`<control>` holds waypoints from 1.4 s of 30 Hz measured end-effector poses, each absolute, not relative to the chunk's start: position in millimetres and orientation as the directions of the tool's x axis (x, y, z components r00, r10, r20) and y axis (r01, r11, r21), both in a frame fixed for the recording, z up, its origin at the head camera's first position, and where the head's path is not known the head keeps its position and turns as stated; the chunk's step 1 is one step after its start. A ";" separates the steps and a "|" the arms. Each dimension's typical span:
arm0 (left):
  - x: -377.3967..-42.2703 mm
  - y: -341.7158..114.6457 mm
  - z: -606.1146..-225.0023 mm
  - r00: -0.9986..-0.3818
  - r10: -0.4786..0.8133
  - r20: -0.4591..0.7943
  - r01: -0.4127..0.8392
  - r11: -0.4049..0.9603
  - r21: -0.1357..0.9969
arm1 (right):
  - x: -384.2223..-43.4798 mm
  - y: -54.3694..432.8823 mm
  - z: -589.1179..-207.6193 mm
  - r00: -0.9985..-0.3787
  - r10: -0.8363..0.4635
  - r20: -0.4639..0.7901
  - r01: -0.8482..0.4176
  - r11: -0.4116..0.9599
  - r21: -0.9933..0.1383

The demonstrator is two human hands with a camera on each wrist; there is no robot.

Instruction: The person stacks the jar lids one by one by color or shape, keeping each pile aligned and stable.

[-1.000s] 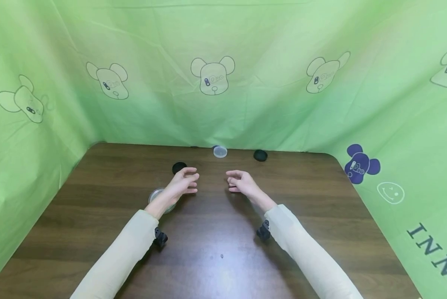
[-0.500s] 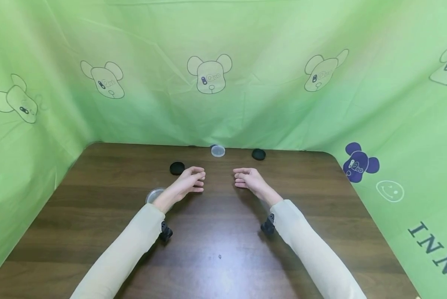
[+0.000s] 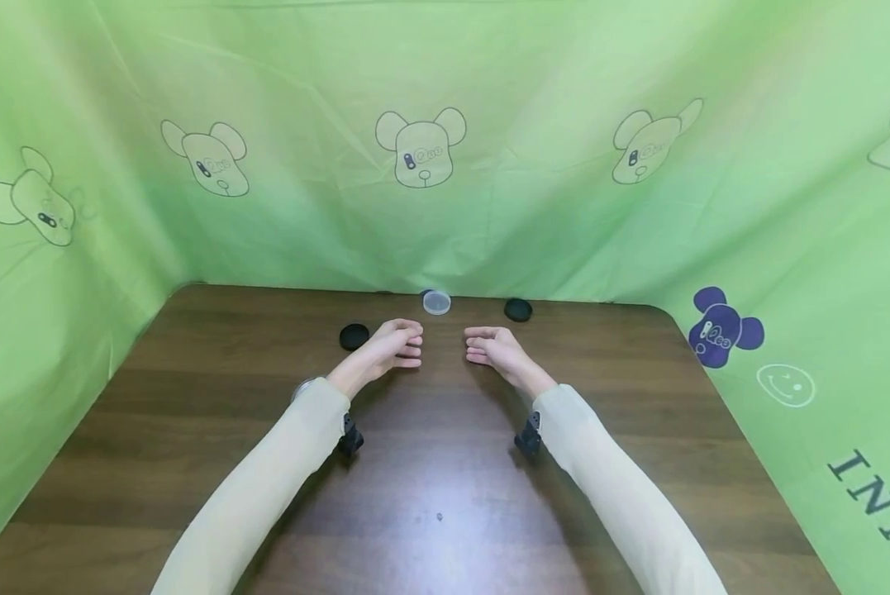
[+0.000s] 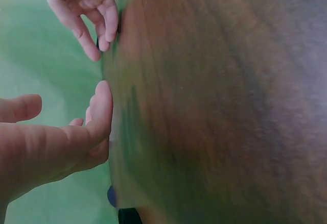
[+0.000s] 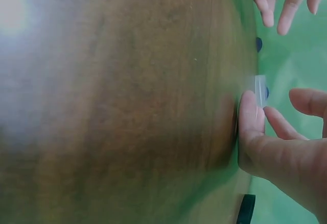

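Observation:
My left hand (image 3: pixel 388 351) hovers low over the table, palm inward, its fingers relaxed and holding nothing. Just left of it lies a round black lid-like disc (image 3: pixel 353 336). Facing it across a narrow gap, my right hand (image 3: pixel 500 351) is likewise bare, with loosely bent fingers. A second black disc (image 3: pixel 518 310) rests beyond the right hand. Between and past both hands sits a shallow clear round container (image 3: pixel 436 302), also seen upright behind the right fingertips in the right wrist view as a clear rim (image 5: pixel 260 91). Another clear round piece (image 3: pixel 303 387) is mostly hidden by the left sleeve.
The brown wooden table (image 3: pixel 445 463) ends at a green printed curtain (image 3: pixel 326 207) that closes off the back and both sides. A tiny dark speck (image 3: pixel 440 516) lies near the front. Each wrist carries a small black camera.
The left hand has moved right and forward, uncovering the left black disc while its sleeve now covers most of the nearby clear piece. The right hand has shifted slightly forward.

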State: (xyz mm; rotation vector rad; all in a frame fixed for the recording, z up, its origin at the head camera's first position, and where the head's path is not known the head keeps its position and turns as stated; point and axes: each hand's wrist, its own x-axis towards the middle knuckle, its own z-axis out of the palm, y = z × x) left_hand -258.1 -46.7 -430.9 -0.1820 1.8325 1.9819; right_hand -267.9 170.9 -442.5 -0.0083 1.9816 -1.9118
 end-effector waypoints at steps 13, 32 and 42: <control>-275.9 -41.8 -421.8 -0.931 0.186 -0.314 -0.298 0.108 0.948 | -296.0 157.8 -438.0 -0.927 -0.243 -0.287 0.279 0.069 -0.958; -459.9 -49.8 -604.0 -0.909 0.116 -0.399 -0.401 0.007 0.916 | -331.4 152.2 -440.5 -0.928 -0.259 -0.269 0.278 0.002 -0.961; -430.5 -52.7 -558.4 -0.930 0.117 -0.349 -0.357 -0.055 0.933 | -349.8 143.1 -441.8 -0.921 -0.252 -0.297 0.307 -0.001 -0.952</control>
